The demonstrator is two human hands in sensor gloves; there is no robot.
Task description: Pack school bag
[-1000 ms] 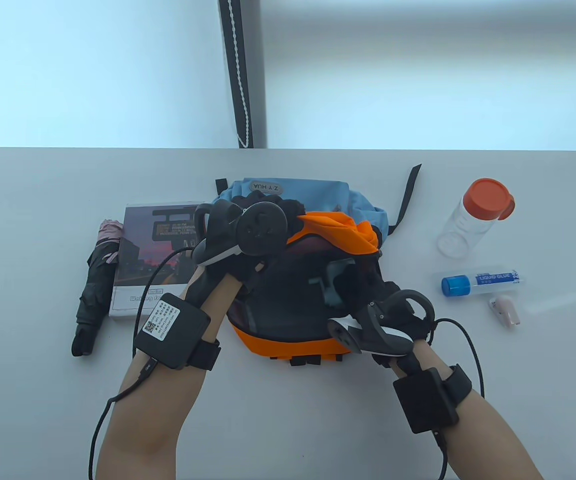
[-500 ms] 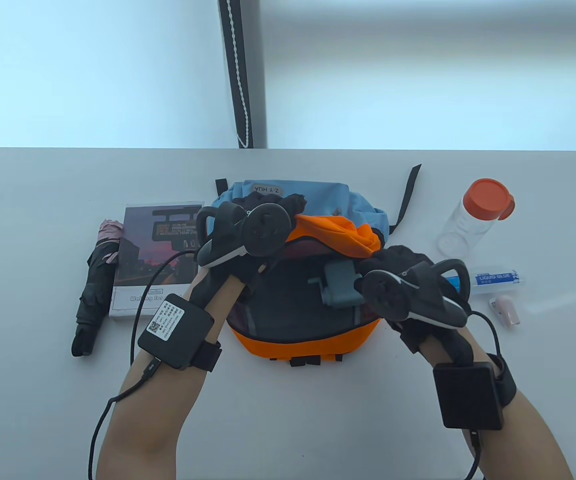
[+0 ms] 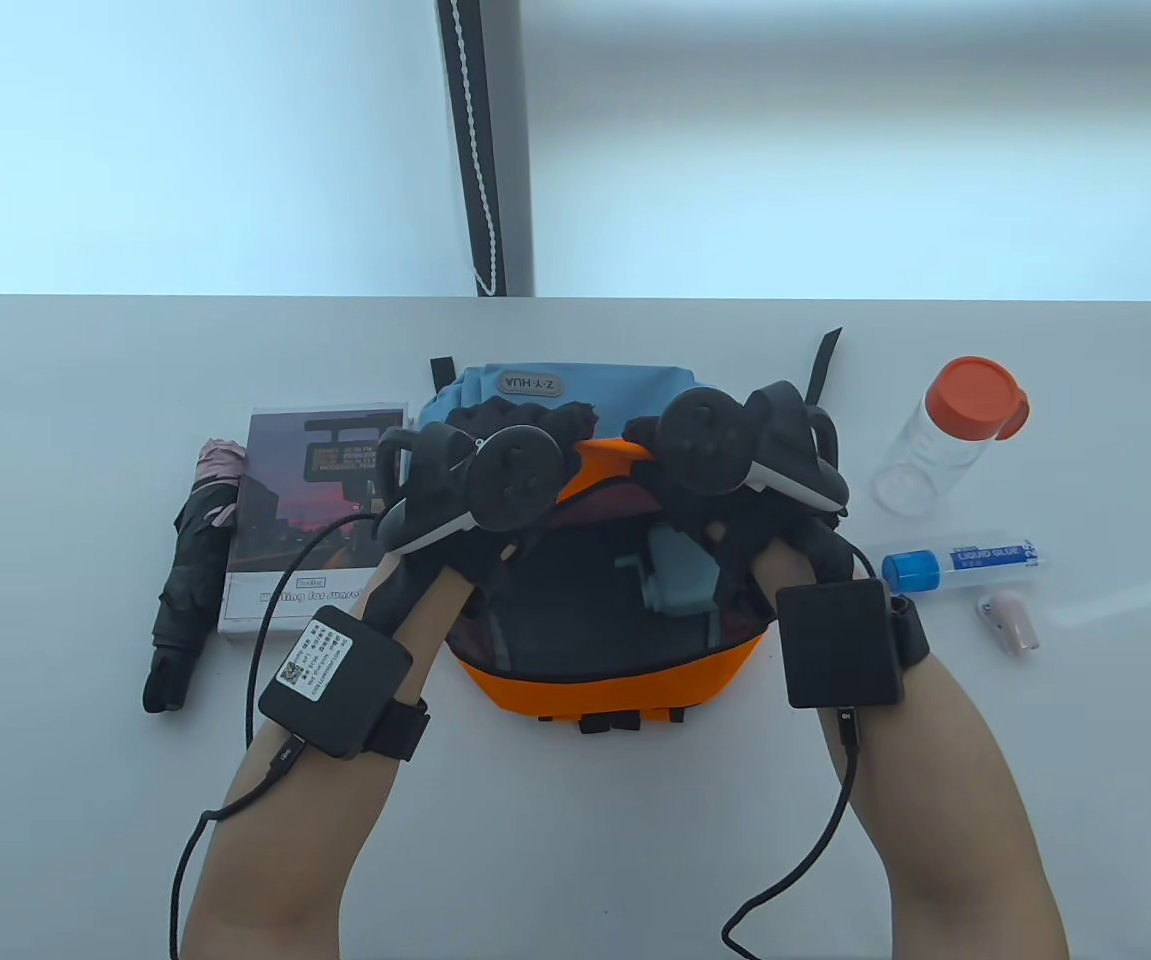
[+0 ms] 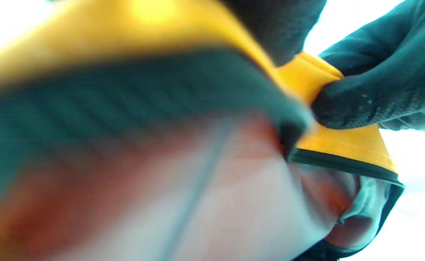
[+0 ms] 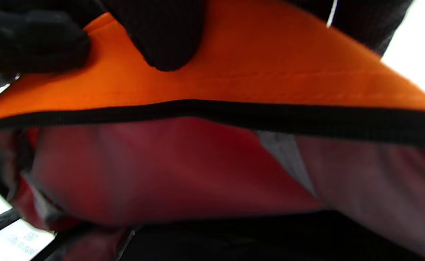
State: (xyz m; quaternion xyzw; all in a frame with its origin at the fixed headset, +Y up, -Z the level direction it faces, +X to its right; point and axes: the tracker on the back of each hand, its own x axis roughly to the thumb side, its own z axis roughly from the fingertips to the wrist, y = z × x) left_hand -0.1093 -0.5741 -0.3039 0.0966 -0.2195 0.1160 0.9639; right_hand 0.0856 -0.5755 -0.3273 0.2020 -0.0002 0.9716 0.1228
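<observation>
The blue and orange school bag (image 3: 615, 682) lies open in the middle of the table. A grey-blue item (image 3: 680, 572) sits inside it. My left hand (image 3: 557, 425) and my right hand (image 3: 647, 440) both grip the orange flap (image 3: 603, 462) at the far edge of the opening, close side by side. In the left wrist view the right hand's fingers (image 4: 361, 105) pinch the flap (image 4: 328, 78). In the right wrist view a finger (image 5: 161, 40) presses on the flap (image 5: 270, 72) above its black zip edge (image 5: 234, 113).
A book (image 3: 305, 520) and a folded black umbrella (image 3: 190, 570) lie left of the bag. On the right are a clear bottle with an orange lid (image 3: 945, 440), a liquid glue tube (image 3: 965, 565) and a small pink item (image 3: 1010, 620).
My right hand has moved from the bag's near right side up to the far edge and taken hold of the orange flap beside the left hand. The left hand has barely moved.
</observation>
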